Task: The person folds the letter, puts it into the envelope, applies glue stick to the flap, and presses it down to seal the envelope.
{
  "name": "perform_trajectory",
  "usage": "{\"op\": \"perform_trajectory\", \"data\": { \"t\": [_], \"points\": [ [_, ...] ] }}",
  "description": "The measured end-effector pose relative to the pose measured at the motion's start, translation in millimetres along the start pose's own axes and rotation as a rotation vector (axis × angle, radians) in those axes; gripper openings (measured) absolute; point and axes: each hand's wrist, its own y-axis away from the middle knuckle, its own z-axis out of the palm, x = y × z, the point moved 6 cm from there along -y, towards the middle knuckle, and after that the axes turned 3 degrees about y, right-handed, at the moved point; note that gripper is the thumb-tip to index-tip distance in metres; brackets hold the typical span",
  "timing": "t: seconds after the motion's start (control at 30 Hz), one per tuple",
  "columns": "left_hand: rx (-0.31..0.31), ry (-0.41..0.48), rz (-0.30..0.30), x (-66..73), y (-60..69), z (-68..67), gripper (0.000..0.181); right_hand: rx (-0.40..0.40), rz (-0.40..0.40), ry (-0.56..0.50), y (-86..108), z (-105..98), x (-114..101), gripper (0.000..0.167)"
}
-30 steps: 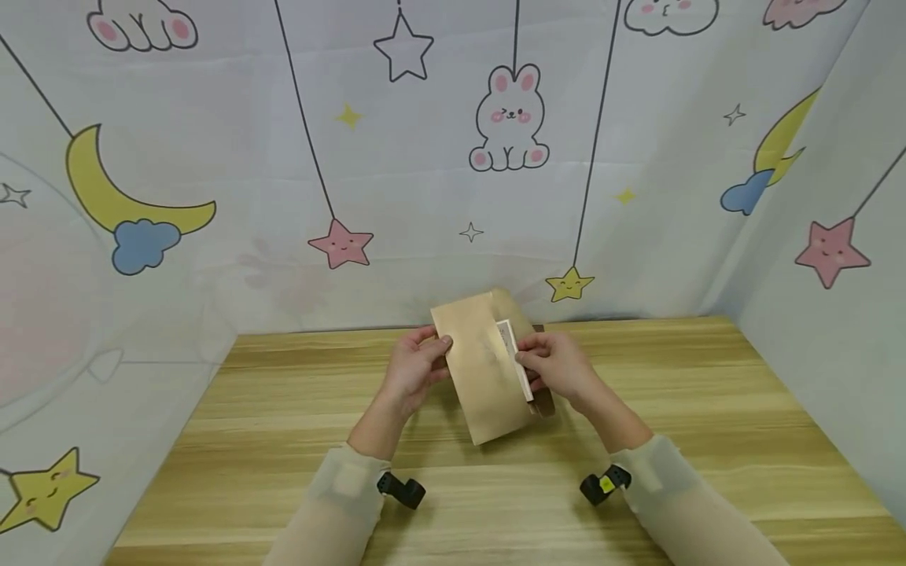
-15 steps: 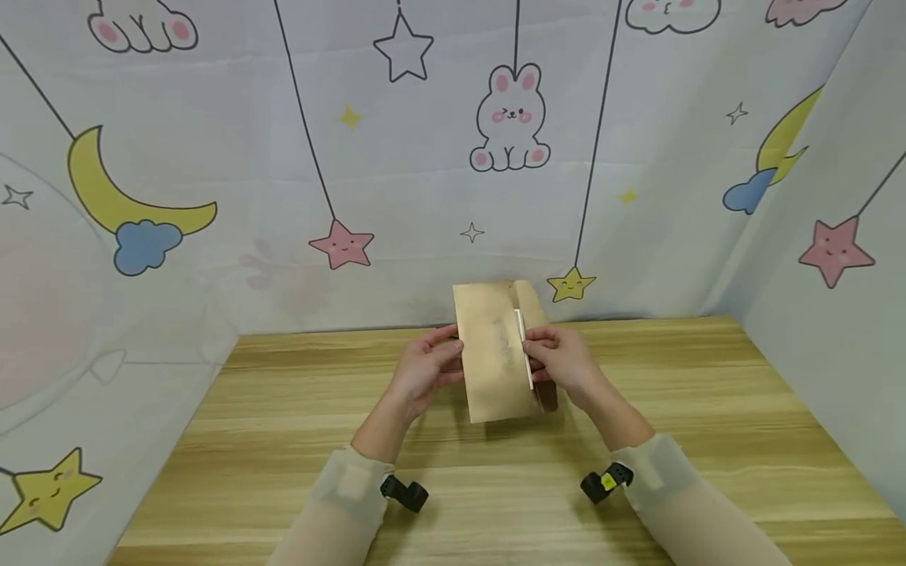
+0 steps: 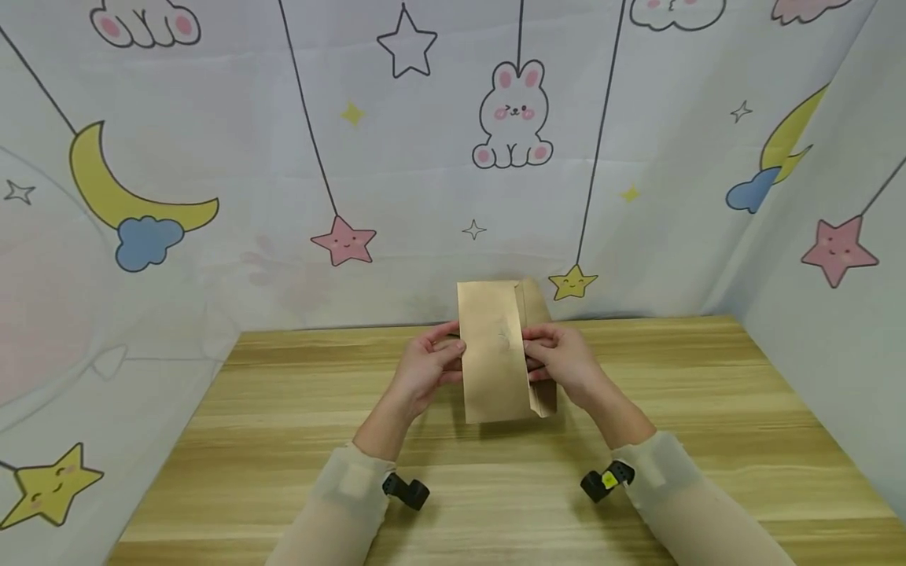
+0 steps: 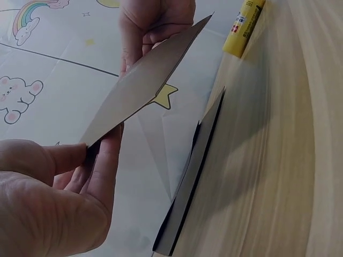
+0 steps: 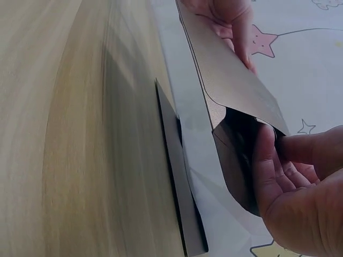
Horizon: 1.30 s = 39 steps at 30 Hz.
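Note:
A tan paper envelope (image 3: 493, 354) is held up over the table, its flap side toward the right. At its left edge my left hand (image 3: 428, 358) pinches it between thumb and fingers. My right hand (image 3: 562, 358) is at the mouth on the right side. In the right wrist view the right hand's fingers (image 5: 265, 160) reach into the dark opening while the thumb lies by the front panel's edge. The flap (image 5: 236, 171) stands folded out. The white item seen earlier is hidden from the head view.
A flat brown piece, apparently another envelope (image 4: 187, 187), lies on the wooden table (image 3: 283, 440) near the back. A yellow glue stick (image 4: 244, 27) lies by the back edge. Behind is a printed fabric backdrop (image 3: 425, 181).
The white item at the mouth has gone left into the envelope, out of sight. The envelope has turned more upright and shifted slightly right and up. Both hands stay at its sides.

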Motion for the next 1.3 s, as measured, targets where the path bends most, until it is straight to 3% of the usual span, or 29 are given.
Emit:
{"op": "perform_trajectory", "data": {
  "t": [0.27,0.43,0.6,0.73,0.87,1.07,1.17,1.3],
  "points": [
    [0.004,-0.025,0.010,0.1,-0.6,0.0,0.056,0.002,-0.034,0.101,-1.0,-1.5,-3.7,0.034],
    [0.050,0.008,0.013,3.1,-0.7,-3.0,0.053,0.018,-0.103,0.163,0.1,-6.1,-9.4,0.035],
    [0.117,0.070,0.036,6.4,-1.1,-9.9,0.052,0.119,-0.183,0.233,7.1,-17.9,-16.1,0.031],
    [0.158,0.090,0.061,7.9,-0.3,-13.3,0.048,0.214,-0.163,0.269,13.0,-26.9,-15.0,0.036],
    [0.179,0.129,0.078,6.5,1.4,-13.5,0.043,0.230,-0.068,0.169,14.3,-26.5,-4.4,0.049],
    [0.188,0.191,0.094,0.3,3.8,-5.3,0.042,0.117,0.083,-0.150,11.8,-6.3,19.2,0.062],
    [0.183,0.227,0.088,-4.4,4.1,-0.4,0.043,0.065,0.100,-0.233,11.8,4.2,26.0,0.059],
    [0.176,0.257,0.085,-6.8,4.8,3.8,0.047,0.043,0.069,-0.241,12.6,10.7,25.9,0.057]
  ]
}}
